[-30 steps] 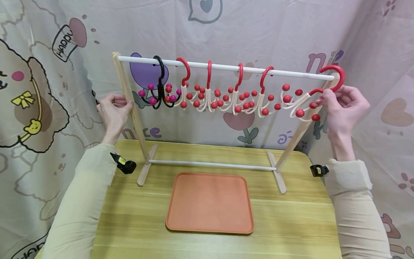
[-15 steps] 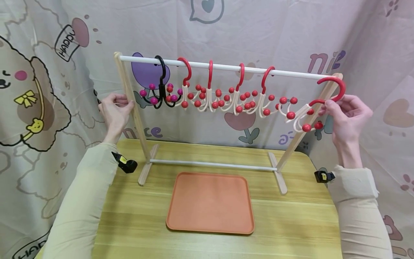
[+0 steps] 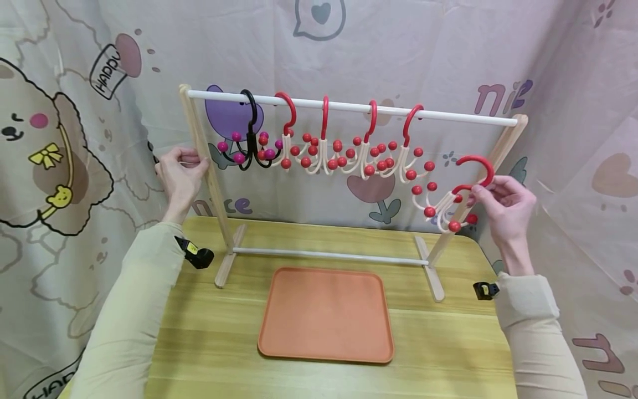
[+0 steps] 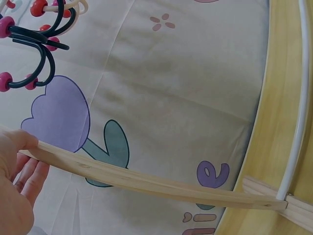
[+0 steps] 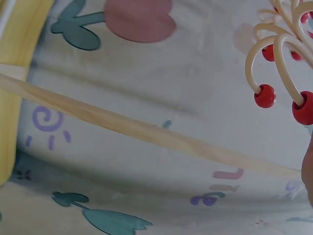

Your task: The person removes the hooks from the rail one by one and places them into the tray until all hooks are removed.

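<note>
Currently right hand (image 3: 508, 209) pinches red-hooked hanger (image 3: 445, 204) below rail (image 3: 346, 105), left hand (image 3: 181, 178) pinches wooden post (image 3: 215, 191)

Wood-grain table (image 3: 448, 343): orange tray (image 3: 326, 316) lying flat; wooden rack (image 3: 214, 194) standing behind on two feet.

bg: pale cartoon-print curtain (image 3: 423, 50), creased, behind and both sides | tabletop (image 3: 448, 346): yellowish wood-grain, right back corner rounded
</note>
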Demonstrator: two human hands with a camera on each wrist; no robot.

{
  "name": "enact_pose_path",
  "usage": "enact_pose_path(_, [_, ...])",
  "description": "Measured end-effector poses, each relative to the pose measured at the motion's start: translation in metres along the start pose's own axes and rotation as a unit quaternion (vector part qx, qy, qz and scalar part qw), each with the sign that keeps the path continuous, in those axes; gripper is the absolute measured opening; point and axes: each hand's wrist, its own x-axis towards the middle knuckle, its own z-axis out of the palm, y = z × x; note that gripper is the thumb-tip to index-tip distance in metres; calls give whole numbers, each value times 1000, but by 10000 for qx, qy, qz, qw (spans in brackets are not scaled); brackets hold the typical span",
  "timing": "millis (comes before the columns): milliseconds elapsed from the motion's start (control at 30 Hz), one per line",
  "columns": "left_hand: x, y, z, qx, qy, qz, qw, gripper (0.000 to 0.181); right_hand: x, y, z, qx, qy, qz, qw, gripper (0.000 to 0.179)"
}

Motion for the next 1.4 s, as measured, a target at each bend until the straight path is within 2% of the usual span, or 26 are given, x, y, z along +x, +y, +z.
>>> enact_pose_path(233, [0, -1, 1, -57, 41, 138, 9999, 14, -29, 32, 5, -235, -725, 407, 9963, 15])
enact_pose_path(467, [0, -2, 1, -60, 25, 146, 9999, 17, -64, 74, 26, -155, -1155, 1049, 9876, 10])
enact_pose_path(667, [0, -3, 1, -70, 35, 123, 9999, 17, -91, 101, 49, -655, -1755, 1404, 9722, 16])
enact_pose_path(900, [-1, -2, 1, -74, 4, 42, 10000, 16, -115, 122, 79, -678, -2249, 1725, 9566, 19])
enact_pose_path(1100, [-4, -1, 2, -87, 79, 173, 9998, 17, -134, 133, 101, -934, -2632, 1828, 9426, 14])
enact_pose_path(1300, [-5, -1, 2, -119, 174, 310, 9993, 20, -146, 140, 125, -880, -3057, 2101, 9245, 15])
enact_pose_path(1400, [-5, -1, 1, -96, 173, 329, 9993, 22, -152, 145, 137, -828, -3198, 2169, 9186, 15])
